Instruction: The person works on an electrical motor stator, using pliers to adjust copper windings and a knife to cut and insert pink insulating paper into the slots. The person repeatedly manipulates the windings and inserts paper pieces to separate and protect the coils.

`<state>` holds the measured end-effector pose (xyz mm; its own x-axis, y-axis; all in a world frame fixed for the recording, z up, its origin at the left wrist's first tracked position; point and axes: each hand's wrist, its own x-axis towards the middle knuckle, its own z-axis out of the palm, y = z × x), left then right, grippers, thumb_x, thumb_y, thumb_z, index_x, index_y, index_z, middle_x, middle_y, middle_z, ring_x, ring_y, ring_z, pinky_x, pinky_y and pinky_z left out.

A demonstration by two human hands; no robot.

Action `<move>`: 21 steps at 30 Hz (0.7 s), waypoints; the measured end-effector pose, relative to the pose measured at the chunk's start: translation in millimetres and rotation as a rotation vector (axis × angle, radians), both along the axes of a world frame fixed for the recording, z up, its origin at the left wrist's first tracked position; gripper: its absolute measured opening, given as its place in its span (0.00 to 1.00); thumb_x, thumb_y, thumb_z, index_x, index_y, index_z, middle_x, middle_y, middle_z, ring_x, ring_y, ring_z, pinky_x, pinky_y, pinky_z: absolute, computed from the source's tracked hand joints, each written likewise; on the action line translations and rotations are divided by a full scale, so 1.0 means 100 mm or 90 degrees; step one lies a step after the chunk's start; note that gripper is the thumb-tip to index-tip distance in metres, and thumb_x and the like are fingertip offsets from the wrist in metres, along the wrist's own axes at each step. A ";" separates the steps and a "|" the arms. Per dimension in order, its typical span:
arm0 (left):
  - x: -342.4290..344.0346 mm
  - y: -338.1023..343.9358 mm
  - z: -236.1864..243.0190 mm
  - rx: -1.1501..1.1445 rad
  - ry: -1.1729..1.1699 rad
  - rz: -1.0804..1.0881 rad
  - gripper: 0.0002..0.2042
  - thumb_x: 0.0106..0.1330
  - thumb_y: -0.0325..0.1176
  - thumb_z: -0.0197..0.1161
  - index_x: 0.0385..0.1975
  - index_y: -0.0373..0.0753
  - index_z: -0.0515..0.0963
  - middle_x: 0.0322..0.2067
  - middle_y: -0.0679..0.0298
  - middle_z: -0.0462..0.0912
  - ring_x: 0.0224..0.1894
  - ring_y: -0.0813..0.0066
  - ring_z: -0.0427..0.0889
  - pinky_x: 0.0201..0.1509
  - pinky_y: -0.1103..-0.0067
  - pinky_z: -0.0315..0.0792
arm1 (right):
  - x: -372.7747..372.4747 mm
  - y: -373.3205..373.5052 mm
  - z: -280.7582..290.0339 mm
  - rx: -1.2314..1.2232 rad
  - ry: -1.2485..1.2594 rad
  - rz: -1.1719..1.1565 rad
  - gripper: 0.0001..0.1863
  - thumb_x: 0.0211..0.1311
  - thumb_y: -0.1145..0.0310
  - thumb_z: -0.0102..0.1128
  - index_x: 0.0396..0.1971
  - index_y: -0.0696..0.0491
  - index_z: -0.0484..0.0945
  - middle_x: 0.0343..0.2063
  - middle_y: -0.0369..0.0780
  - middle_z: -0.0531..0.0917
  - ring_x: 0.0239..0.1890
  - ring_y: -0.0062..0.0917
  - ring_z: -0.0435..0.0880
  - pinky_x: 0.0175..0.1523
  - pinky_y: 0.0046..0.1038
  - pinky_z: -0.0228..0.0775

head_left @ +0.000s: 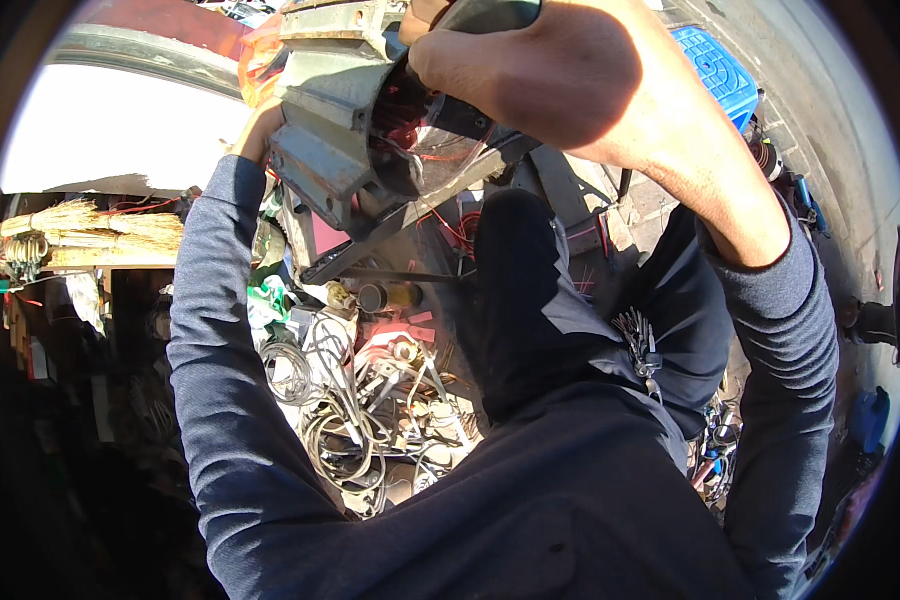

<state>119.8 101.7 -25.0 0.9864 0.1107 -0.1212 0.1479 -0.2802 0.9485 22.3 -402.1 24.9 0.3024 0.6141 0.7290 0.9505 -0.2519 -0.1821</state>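
A grey metal motor housing [325,125] with ribbed sides lies tilted at the top, its round mouth facing me. Reddish windings [400,110] show inside, with clear film [448,145] at the opening. My left hand [258,132] grips the housing's left side, its fingertips hidden behind the metal. Over the mouth, my right hand [530,75] is closed around a dark, rounded, smooth object [492,13], cut off by the upper edge. A dark strip [465,115] runs below this hand into the opening. Whether it belongs to the held object is unclear.
The housing rests above a metal frame [370,240]. Tangled cables [345,420] and scrap crowd the ground below. Straw brooms [100,235] lie at left; a blue plastic stool [715,72] stands at upper right. My knee [515,240] is close beneath the frame.
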 end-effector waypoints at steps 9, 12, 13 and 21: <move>0.11 -0.05 0.04 0.031 0.001 -0.011 0.26 0.73 0.44 0.68 0.66 0.38 0.79 0.58 0.56 0.87 0.56 0.63 0.87 0.60 0.69 0.80 | 0.00 0.52 -0.67 0.333 0.310 -0.033 0.13 0.67 0.68 0.70 0.48 0.57 0.89 0.38 0.43 0.92 0.40 0.29 0.92 0.52 0.29 0.83; 0.17 -0.09 0.05 0.032 0.002 -0.016 0.26 0.73 0.43 0.68 0.66 0.38 0.79 0.58 0.56 0.87 0.56 0.62 0.86 0.60 0.69 0.80 | 0.03 0.54 -0.74 0.322 0.292 -0.056 0.13 0.67 0.69 0.69 0.48 0.57 0.88 0.39 0.43 0.91 0.41 0.31 0.92 0.53 0.30 0.83; 0.17 -0.09 0.05 0.034 0.001 -0.017 0.26 0.73 0.43 0.68 0.66 0.38 0.79 0.58 0.56 0.87 0.56 0.62 0.86 0.60 0.69 0.80 | 0.05 0.55 -0.74 0.318 0.296 -0.055 0.13 0.67 0.69 0.69 0.48 0.57 0.88 0.39 0.44 0.91 0.41 0.32 0.93 0.53 0.30 0.83; 0.22 -0.10 0.08 0.064 -0.008 -0.035 0.25 0.73 0.43 0.68 0.66 0.38 0.79 0.58 0.56 0.87 0.57 0.62 0.86 0.61 0.69 0.80 | 0.03 0.55 -0.76 0.319 0.401 0.003 0.14 0.65 0.65 0.64 0.46 0.57 0.86 0.35 0.49 0.89 0.39 0.46 0.91 0.47 0.42 0.84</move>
